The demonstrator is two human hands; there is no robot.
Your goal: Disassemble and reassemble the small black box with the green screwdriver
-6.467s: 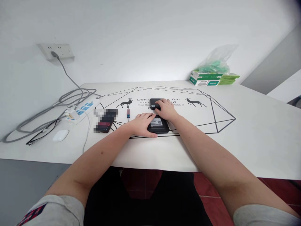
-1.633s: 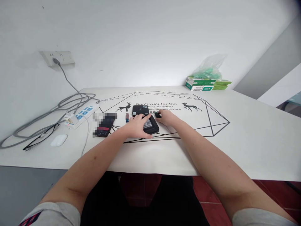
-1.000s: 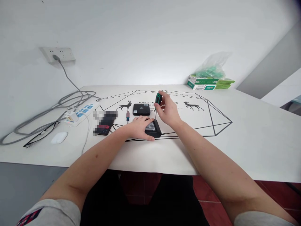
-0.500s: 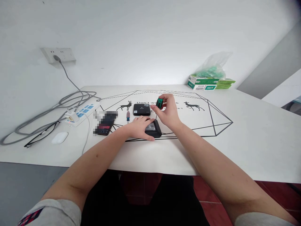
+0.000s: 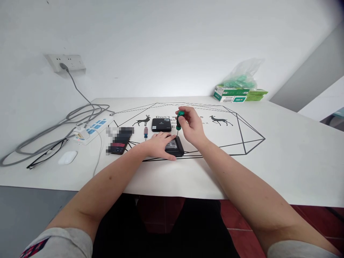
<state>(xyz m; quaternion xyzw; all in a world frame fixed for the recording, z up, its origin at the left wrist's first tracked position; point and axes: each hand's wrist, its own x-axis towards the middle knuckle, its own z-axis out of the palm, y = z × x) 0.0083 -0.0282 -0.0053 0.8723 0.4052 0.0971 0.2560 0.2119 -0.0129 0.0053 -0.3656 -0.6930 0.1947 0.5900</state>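
A flat black plastic box with a white printed label lies on the table in front of me. My left hand spans it, fingers along the far side and thumb by the near edge, holding it against the table; much of its left part is hidden. My right hand grips a green and black screwdriver by its handle. The screwdriver stands nearly upright, its tip at the box's far edge beside my left index finger. Where exactly the tip sits is too small to tell.
Behind the box lies a second black box. A red and blue screwdriver and a phone are to the left. Farther left are a power strip, glasses and a white case. Cartons stand back right.
My right fingers have shifted round the screwdriver handle, showing more of it. The handle stands a little more upright. My left hand and the box stay in place.
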